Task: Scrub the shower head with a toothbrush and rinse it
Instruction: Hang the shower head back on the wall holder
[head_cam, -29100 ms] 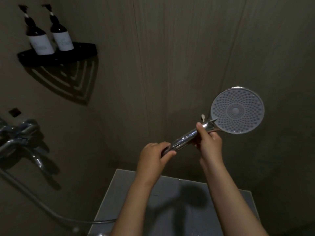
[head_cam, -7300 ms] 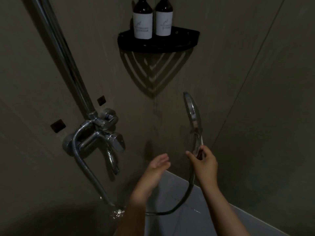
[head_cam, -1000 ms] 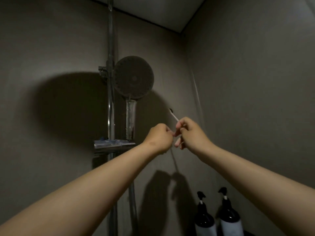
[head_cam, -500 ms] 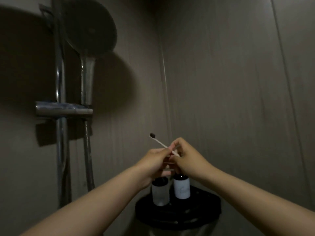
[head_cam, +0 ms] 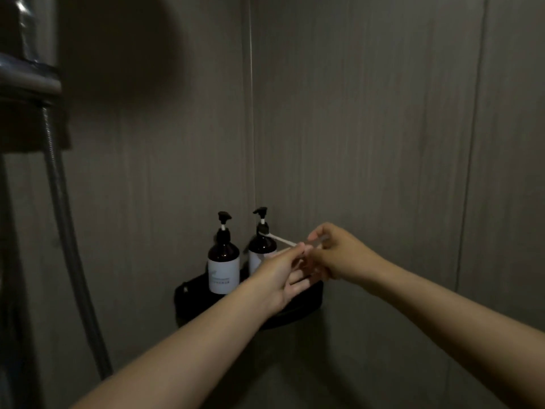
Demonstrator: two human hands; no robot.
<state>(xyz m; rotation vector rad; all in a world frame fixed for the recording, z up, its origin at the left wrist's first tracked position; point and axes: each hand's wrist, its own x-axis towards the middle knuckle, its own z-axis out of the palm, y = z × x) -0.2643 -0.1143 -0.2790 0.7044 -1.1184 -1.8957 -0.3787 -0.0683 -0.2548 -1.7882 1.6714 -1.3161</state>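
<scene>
While the right hand point(head_cam: 339, 256) is pinching the tail end of the toothbrush point(head_cam: 281, 240) in a narrow grip, fingers curled round the white handle, the left hand point(head_cam: 280, 276) is meeting it from 8 o'clock. Its thumb tip is lying against the handle and its other fingers are hanging loose beneath, so whether that hand is truly gripping cannot be told. The toothbrush is lying with its long axis running from 4 o'clock to 10 o'clock. Its dark bristle end is pointing to 10 o'clock and crossing in front of the neck of the pump bottle point(head_cam: 261, 250) nearest the wall corner, above the black corner shelf point(head_cam: 188, 290). The shower head is not showing here. Only the hose point(head_cam: 60, 202) and a rail fitting point(head_cam: 28, 84) are appearing at 9 to 10 o'clock, with a big round shadow point(head_cam: 118, 54) spreading on the wall at 11 o'clock. Judging by these, the shower head is probably sitting beyond the frame toward 10 or 11 o'clock, so the bristles are already pointing roughly its way. The left hand is the nearer one to that side, while the right is controlling the brush.
</scene>
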